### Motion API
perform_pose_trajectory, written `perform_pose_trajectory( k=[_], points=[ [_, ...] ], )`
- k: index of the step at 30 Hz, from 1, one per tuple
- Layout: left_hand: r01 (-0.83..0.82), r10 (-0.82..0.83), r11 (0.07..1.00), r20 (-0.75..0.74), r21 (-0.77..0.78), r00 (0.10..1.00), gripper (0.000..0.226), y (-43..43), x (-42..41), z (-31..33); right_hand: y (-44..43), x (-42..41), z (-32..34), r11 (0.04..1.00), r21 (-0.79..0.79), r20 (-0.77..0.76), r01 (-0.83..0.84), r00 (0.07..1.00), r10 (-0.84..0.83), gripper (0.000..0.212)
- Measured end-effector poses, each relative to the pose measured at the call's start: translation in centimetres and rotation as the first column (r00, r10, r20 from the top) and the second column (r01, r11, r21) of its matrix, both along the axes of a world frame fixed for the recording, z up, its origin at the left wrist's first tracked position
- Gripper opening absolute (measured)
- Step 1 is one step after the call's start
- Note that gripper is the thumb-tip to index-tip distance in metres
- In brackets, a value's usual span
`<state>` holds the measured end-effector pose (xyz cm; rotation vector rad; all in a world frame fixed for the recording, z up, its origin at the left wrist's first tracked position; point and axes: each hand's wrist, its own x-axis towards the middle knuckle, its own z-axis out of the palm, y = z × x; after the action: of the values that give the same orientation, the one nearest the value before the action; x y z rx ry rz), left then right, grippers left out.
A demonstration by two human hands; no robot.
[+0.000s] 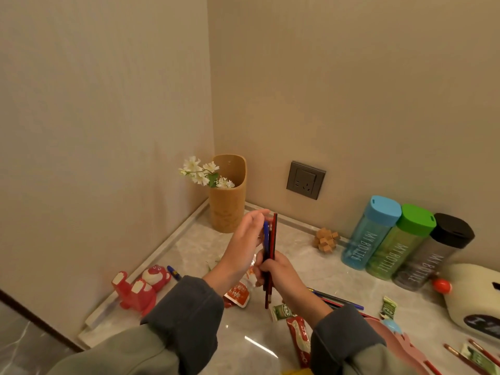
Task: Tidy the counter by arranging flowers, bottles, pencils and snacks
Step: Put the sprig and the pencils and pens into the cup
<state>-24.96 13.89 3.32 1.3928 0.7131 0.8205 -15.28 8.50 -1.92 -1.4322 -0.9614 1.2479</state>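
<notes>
Step in hand: gathering pencils. The right hand (278, 276) grips the pencil bundle (272, 239) upright above the countertop (189, 247) middle. The left hand (243, 239), fingers extended, touches its upper ends. Next, probably: collect the loose pencils (335, 299) lying just right, then load the wooden holder (228, 209) at the back-left corner.
</notes>
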Motion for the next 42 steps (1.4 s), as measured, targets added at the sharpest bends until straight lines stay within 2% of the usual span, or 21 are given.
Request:
perform_pose_trajectory(
  k=[4,7,10,13,16,19,23,25,28,30,32,34,36,39,40,42],
  points=[
    [0.038,-0.038,0.999,0.004,-0.007,0.999,0.038,1.6,-0.5,0.7,1.8,-0.3,3.7,0.997,0.082,-0.049,-0.014,0.999,0.018,0.013],
    [0.026,-0.02,0.994,-0.057,0.105,0.998,0.025,3.6,-0.9,2.4,3.6,-0.6,6.5,0.989,0.118,0.007,-0.092,0.996,0.092,0.017],
    [-0.014,0.02,0.99,-0.041,0.14,0.999,0.016,5.6,-1.2,4.9,5.5,-0.7,9.2,0.976,0.13,0.04,-0.175,0.984,0.171,0.022],
    [0.002,-0.005,0.987,0.016,0.162,1.0,0.016,7.6,-1.4,6.7,7.6,-0.1,11.0,0.967,0.143,0.106,-0.209,0.975,0.196,0.023],
    [0.012,-0.02,0.981,0.037,0.193,0.999,0.016,9.4,-1.3,8.2,9.5,0.5,12.7,0.956,0.127,0.25,-0.265,0.941,0.228,0.022],
    [-0.023,0.012,0.97,0.046,0.241,0.999,0.014,11.1,-0.7,9.5,10.9,1.1,14.4,0.957,0.166,0.355,-0.238,0.92,0.168,0.018],
    [-0.128,0.099,0.961,0.128,0.246,0.987,0.015,13.3,0.3,10.6,12.5,1.9,14.4,0.959,0.245,0.524,-0.14,0.852,-0.01,0.015],
    [-0.17,0.134,0.955,0.161,0.241,0.978,0.017,14.1,0.8,10.7,12.9,2.0,13.6,0.954,0.288,0.547,-0.079,0.831,-0.096,0.015],
    [-0.234,0.188,0.938,0.194,0.254,0.963,0.015,15.2,1.4,10.5,12.9,1.9,13.0,0.928,0.372,0.499,-0.008,0.845,-0.192,0.021],
    [-0.284,0.225,0.929,0.247,0.237,0.942,0.014,15.8,1.7,10.5,13.0,2.2,13.0,0.909,0.417,0.479,0.016,0.846,-0.235,0.046],
    [-0.322,0.248,0.92,0.308,0.222,0.919,0.014,16.3,1.8,10.6,13.0,2.6,13.1,0.889,0.456,0.463,0.041,0.842,-0.276,0.057],
    [-0.365,0.272,0.896,0.338,0.251,0.901,0.014,16.6,1.7,10.7,13.1,2.7,13.7,0.868,0.491,0.431,0.076,0.845,-0.317,0.045],
    [-0.383,0.282,0.874,0.331,0.3,0.901,0.013,16.8,1.7,10.5,13.4,2.7,14.6,0.872,0.483,0.364,0.083,0.886,-0.286,0.028],
    [-0.359,0.288,0.858,0.237,0.366,0.928,0.012,17.0,1.9,9.7,14.0,2.5,15.8,0.913,0.407,0.203,0.015,0.974,-0.106,0.032],
    [-0.344,0.288,0.862,0.2,0.372,0.937,0.012,17.0,1.9,9.4,14.1,2.5,16.0,0.92,0.39,0.184,-0.016,0.981,-0.061,0.033],
    [-0.337,0.303,0.867,0.149,0.366,0.941,0.012,17.2,1.9,8.9,14.3,2.6,15.8,0.912,0.407,0.241,-0.052,0.969,-0.052,0.027]
  ],
)
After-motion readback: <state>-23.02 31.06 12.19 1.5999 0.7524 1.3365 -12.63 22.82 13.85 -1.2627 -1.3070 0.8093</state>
